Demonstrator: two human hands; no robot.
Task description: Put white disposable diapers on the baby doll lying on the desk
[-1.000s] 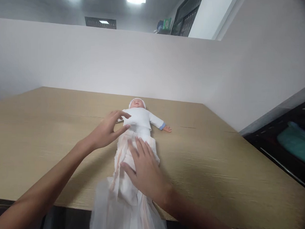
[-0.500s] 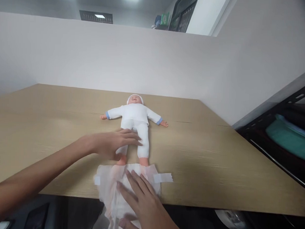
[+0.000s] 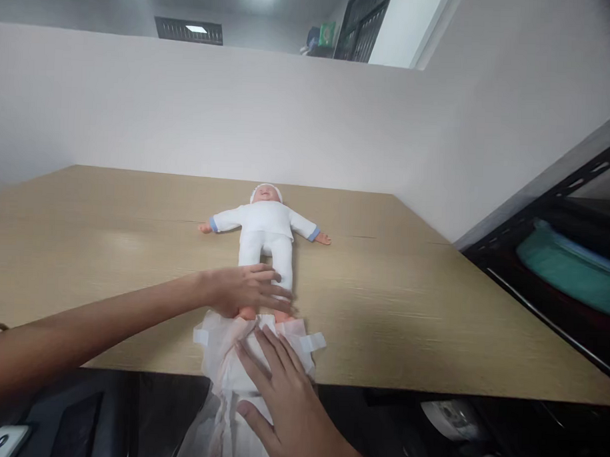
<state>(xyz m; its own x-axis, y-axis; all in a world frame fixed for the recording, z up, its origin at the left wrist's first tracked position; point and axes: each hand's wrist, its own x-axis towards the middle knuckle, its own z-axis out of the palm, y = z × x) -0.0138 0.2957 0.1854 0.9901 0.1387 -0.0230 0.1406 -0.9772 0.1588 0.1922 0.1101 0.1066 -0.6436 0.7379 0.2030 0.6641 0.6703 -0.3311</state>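
A baby doll (image 3: 267, 217) in a white outfit with blue cuffs lies on its back on the wooden table (image 3: 383, 291), arms spread and feet toward me. My left hand (image 3: 250, 290) is open across the doll's lower legs, fingers stretched to the right; whether it presses on them I cannot tell. An unfolded white diaper (image 3: 247, 370) with tape tabs at both sides lies by the doll's feet and hangs over the table's front edge. On the diaper my right hand (image 3: 284, 394) lies flat with its fingers extended.
Below the front edge are a dark chair (image 3: 113, 415), a white phone-like object (image 3: 5, 439) and a round white item (image 3: 451, 420). At right, a black metal rack (image 3: 545, 230) holds a teal bundle (image 3: 568, 264). A pale wall (image 3: 214, 112) stands behind the table.
My left hand has moved down the doll's legs toward the ankles and slightly right. The diaper's right tape tab is drawn in and tilted up. My right hand stays on the diaper.
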